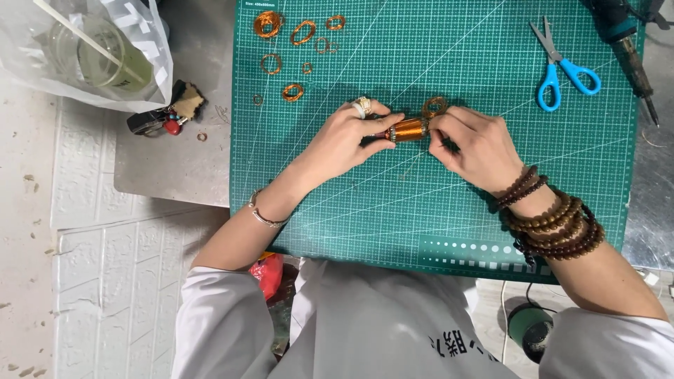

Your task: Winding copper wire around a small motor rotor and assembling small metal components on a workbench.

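2 hands (344, 140) (474, 147) grip 1 copper coil (408, 130); 1 scissors (562, 67).

A white top with loose sleeves pushed up past the elbows was worn, and dark printed marks were seen low on its front. A chunky pale ring (361, 106) was carried on a finger of the left hand (345, 139), and a thin silver bangle (262, 215) on that wrist. Several strands of brown wooden beads (551, 221) were wound around the right wrist, behind the right hand (476, 146).
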